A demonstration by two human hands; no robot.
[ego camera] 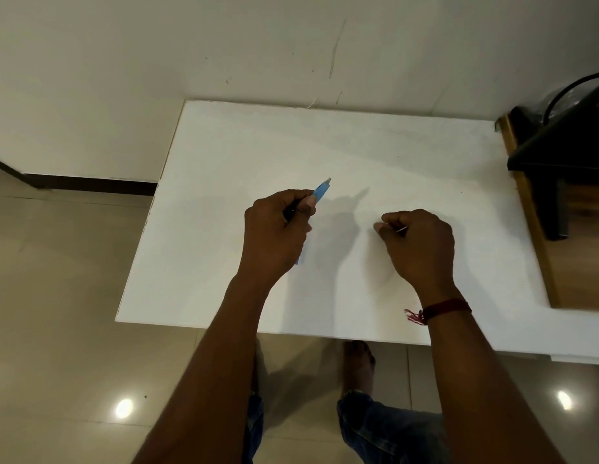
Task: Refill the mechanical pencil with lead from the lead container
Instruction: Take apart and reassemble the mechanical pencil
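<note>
My left hand (276, 232) grips a blue mechanical pencil (321, 189) above the white table (224, 195). The pencil's blue end with a grey tip sticks out up and to the right past my thumb, and a dark part shows between my fingers. A thin light-blue sliver (298, 257) shows under the same hand's lower edge; I cannot tell what it is. My right hand (418, 242) hovers to the right, fingers curled, pinching a small thin pale piece (402, 230) between thumb and forefinger. The two hands are apart. No lead container is plainly visible.
A wooden surface (579, 229) with a black stand (559, 162) and a black cable (569, 92) adjoins the table's right edge. A wall runs behind the table. Tiled floor (74, 296) lies to the left and below, with my legs under the near edge.
</note>
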